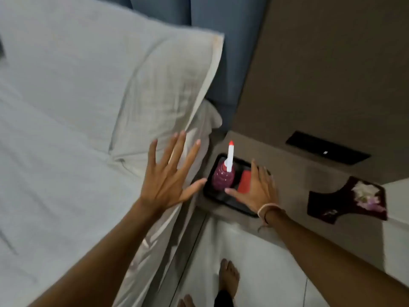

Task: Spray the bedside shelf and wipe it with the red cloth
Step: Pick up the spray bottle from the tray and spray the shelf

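A spray bottle (222, 177) of pink liquid, with a white nozzle tipped red, stands upright on a black tray (212, 191). The tray rests on the grey-brown bedside shelf (294, 180). A folded red cloth (245, 181) lies on the tray to the right of the bottle. My right hand (257, 189) hovers over the tray, fingers spread, partly covering the cloth, its thumb close to the bottle's base. My left hand (170, 173) is spread flat above the bed's edge, left of the tray, its thumb near the tray's rim. Neither hand holds anything.
A white bed with a large pillow (124, 85) fills the left side. A dark cloth item with pale flowers (349, 200) lies on the shelf's right part. A black switch panel (327, 150) sits on the wall behind. My bare feet (228, 278) stand on the white floor.
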`<state>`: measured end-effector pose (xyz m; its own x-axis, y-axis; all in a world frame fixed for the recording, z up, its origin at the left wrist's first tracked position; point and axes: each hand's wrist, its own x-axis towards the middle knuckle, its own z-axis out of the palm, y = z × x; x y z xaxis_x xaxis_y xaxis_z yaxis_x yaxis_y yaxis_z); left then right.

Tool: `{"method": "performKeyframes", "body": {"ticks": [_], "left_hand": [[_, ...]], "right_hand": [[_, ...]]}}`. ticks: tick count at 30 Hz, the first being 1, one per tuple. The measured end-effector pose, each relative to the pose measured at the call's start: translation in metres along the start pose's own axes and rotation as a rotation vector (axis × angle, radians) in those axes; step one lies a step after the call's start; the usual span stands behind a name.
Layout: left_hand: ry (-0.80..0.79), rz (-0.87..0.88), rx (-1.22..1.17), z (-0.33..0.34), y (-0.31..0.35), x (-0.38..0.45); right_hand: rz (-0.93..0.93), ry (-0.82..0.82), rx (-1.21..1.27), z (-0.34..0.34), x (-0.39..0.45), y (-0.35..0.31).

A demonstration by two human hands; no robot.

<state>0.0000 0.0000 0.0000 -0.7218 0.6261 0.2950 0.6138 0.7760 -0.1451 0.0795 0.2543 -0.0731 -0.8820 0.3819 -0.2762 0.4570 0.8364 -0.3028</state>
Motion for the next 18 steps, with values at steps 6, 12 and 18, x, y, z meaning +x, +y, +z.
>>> {"method": "performKeyframes", "body": {"ticks": [6,12,18], "left_hand": [[-0.007,-0.012,0.037,0.073,-0.009,0.01],[-0.047,0.031,0.06,0.087,-0.01,-0.019],[-0.099,0.086,0.088,0.076,-0.015,-0.02]], "right_hand": [[-0.074,0.21,0.475,0.045,0.07,-0.045],[-0.034,0.456,0.708,0.06,0.099,-0.069],[-0.069,0.548,0.853,0.035,0.076,-0.06]]}}
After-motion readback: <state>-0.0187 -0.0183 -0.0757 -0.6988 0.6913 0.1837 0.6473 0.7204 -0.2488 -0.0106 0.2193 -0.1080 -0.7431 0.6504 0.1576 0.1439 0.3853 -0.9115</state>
